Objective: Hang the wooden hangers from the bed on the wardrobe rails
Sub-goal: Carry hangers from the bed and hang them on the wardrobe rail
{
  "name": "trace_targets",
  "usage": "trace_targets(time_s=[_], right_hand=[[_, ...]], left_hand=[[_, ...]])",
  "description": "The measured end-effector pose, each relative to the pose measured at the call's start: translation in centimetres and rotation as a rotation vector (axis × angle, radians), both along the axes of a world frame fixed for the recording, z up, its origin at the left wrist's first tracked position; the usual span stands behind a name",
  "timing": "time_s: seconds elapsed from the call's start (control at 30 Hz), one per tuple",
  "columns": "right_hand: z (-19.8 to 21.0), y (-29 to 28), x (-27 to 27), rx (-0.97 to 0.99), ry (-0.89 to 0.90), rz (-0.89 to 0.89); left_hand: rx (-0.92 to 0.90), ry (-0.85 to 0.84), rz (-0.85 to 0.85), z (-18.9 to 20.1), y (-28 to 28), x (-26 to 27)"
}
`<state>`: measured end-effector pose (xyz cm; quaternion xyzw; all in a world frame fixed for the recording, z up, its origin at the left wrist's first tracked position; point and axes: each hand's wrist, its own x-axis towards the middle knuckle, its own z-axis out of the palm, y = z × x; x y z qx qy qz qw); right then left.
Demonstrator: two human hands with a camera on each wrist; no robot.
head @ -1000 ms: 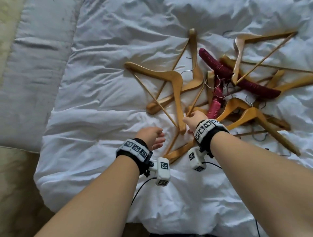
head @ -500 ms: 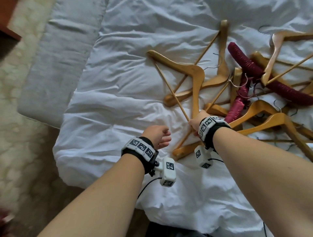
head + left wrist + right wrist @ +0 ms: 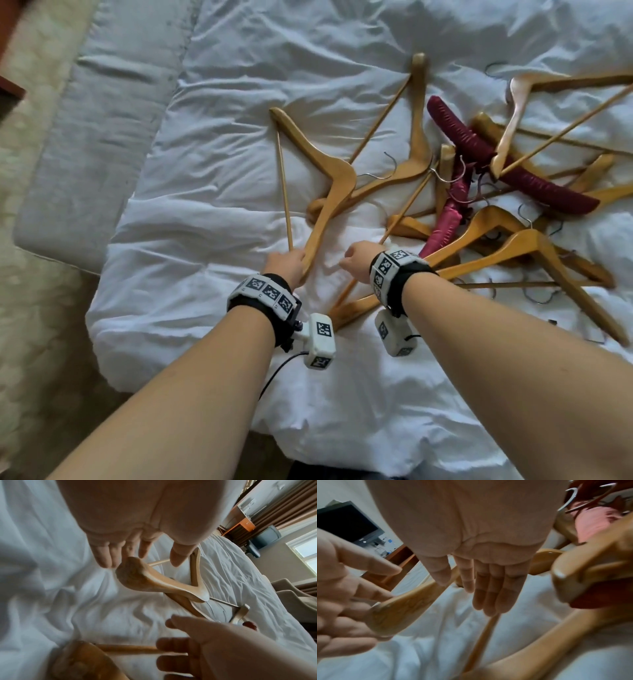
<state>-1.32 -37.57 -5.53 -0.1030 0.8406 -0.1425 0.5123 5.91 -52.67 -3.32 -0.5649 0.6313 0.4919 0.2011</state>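
Note:
Several wooden hangers (image 3: 513,246) lie tangled on the white duvet (image 3: 205,240). The nearest one (image 3: 337,192) points one arm end at me. My left hand (image 3: 294,258) touches that arm end (image 3: 130,572) with straight fingers, and the thumb stays apart from it. The right wrist view shows the same end (image 3: 390,615) resting against those fingers. My right hand (image 3: 349,257) hovers just right of it, fingers hanging straight (image 3: 479,595) over the thin bar (image 3: 481,639) of a second wooden hanger (image 3: 404,209). It holds nothing.
Two burgundy padded hangers (image 3: 513,171) lie mixed into the pile. A grey bed edge (image 3: 85,154) and pale carpet (image 3: 27,308) lie to the left. A television (image 3: 346,522), a desk with a chair (image 3: 257,540) and beige armchairs (image 3: 291,601) stand beyond the bed.
My right hand let go of the nearest hanger's arm end and shifted right. My left hand moved forward onto that end. The head view swung slightly left.

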Motion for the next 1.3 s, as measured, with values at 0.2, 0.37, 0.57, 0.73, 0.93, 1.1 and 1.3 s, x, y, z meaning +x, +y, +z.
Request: trace_targets(time_s=[0.2,0.37,0.57,0.73,0.93,1.1,1.3], right_hand=[[0.3,5.1,-1.0,-0.035,0.166,-0.169],[2.1,10.8,-2.2,-0.062,0.267,-0.517],[3.0,17.4,-0.9,0.055,0.230,-0.429],[3.5,18.0,2.3,0.366,0.267,0.209],[4.4,15.5,3.2,0.354,0.235,0.325],[8.1,11.2,2.1,0.189,0.167,0.436],[11.5,5.4,2.5,0.033,0.186,0.492]], left_hand=[[-0.328,-0.001,-0.096,0.4,2.6,-0.7],[0.063,0.077,-0.340,0.4,8.0,-2.7],[0.194,0.002,-0.846,1.7,15.0,-3.4],[0.126,-0.017,-1.047,1.4,16.2,-3.0],[0.132,0.017,-1.104,2.7,16.0,-1.3],[0.207,0.006,-1.091,4.9,13.9,-0.1],[0.294,-0.011,-0.884,8.2,8.0,2.6]])
